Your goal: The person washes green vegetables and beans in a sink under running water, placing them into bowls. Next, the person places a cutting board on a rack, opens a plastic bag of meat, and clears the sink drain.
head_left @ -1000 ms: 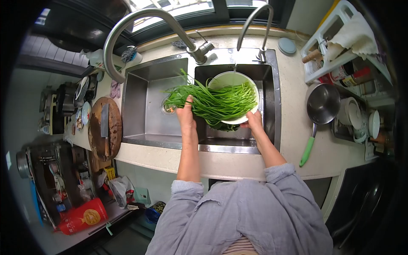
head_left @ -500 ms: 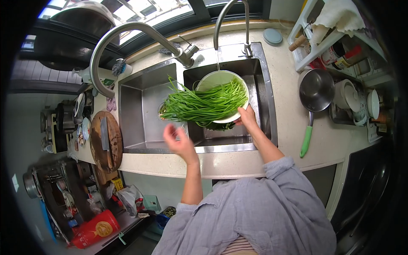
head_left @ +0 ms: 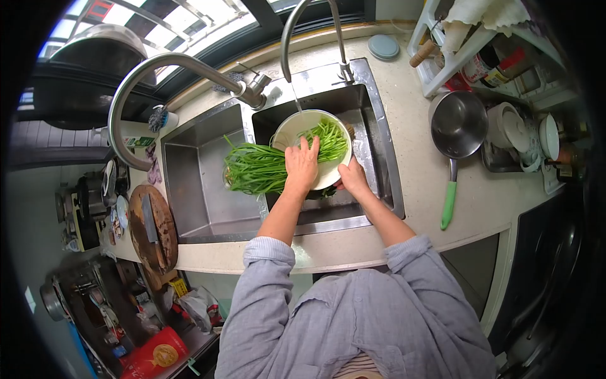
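A cream-white bowl (head_left: 329, 172) sits tilted in the right sink basin, with a thin stream of water falling into it from the rear faucet (head_left: 291, 50). Long green chives (head_left: 257, 165) lie across the bowl, their leafy ends hanging over its left side and the divider. My left hand (head_left: 302, 165) rests on top of the chives, fingers stretched and apart, fingertips among the stalks. At the bowl's right rim, my right hand (head_left: 355, 178) is closed on the edge, its fingers partly hidden under the bowl. Some darker leaves show below the bowl.
The left basin (head_left: 205, 183) lies beside the bowl, under a large curved faucet (head_left: 126, 95). A round cutting board (head_left: 137, 221) with a cleaver (head_left: 150, 218) is at left. To the right are a green-handled saucepan (head_left: 459, 126) and a white rack (head_left: 429, 79).
My left hand has moved from in front of the sink up onto the chives in the bowl. My right hand still holds the rim. The whole view has shifted slightly.
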A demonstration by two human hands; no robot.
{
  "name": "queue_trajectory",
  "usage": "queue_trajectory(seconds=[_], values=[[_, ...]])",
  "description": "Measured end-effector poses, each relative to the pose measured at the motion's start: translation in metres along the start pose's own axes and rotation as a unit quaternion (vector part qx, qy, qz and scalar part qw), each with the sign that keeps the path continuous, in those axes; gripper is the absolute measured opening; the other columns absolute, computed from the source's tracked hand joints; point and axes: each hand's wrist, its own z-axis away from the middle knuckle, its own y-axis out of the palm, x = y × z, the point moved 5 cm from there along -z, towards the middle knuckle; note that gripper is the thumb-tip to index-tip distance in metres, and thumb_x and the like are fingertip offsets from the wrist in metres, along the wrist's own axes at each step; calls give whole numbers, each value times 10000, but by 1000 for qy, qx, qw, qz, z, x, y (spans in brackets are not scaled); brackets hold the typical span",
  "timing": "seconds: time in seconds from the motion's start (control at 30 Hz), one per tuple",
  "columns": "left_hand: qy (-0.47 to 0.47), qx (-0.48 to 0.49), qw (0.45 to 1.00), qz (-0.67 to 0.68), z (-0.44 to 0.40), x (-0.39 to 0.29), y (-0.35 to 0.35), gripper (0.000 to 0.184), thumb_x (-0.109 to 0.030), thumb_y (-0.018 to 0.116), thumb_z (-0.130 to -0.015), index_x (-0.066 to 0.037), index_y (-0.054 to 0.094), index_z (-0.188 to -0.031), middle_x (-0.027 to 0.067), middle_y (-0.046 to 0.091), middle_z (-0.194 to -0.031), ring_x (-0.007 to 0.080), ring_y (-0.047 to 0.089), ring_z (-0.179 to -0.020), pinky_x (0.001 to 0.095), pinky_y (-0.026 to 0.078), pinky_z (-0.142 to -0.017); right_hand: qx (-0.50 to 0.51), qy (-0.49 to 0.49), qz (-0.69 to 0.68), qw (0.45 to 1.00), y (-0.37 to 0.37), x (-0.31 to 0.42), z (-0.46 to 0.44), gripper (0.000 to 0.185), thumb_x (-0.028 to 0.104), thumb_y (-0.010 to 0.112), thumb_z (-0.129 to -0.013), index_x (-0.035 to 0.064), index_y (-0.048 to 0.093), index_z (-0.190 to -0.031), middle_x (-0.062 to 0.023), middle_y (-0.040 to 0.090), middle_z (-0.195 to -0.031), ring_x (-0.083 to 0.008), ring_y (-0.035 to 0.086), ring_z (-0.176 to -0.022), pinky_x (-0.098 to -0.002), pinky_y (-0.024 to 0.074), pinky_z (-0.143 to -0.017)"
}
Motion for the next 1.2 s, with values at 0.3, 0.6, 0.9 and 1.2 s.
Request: queue_trajectory(seconds=[0.3,0.6,0.9,1.2], values=[[9,98,995,34,12,1,-29,929,-409,741,-543,-106,343,-1325,141,380,-1315,338,370,-1196,449,291,-969,-36,9,25,999,-5,6,2,347,136,419,-758,-45,472,-1049,-183,606,-738,-235,607,-498,-327,510,-409],[79,140,987,0,48,67,-79,1148,-514,792,-443,-154,243,-1385,123,174,-1454,361,100,-1344,524,136,-1065,-1,32,-39,999,-5,6,4,386,84,373,-744,-11,457,-1109,-156,605,-772,-204,600,-514,-299,499,-383],[63,242,968,-27,71,84,-104,986,-375,785,-504,-220,311,-1355,88,315,-1396,373,331,-1248,469,320,-1004,114,104,-52,987,22,16,21,337,95,387,-757,-90,530,-1001,-188,622,-741,-233,616,-491,-301,493,-351],[125,99,987,-17,69,60,-138,748,-432,670,-663,-126,410,-1294,100,401,-1337,340,294,-1278,462,247,-1046,134,137,-63,979,35,16,28,320,97,404,-733,-50,494,-1003,-150,602,-725,-199,586,-466,-262,478,-344]])
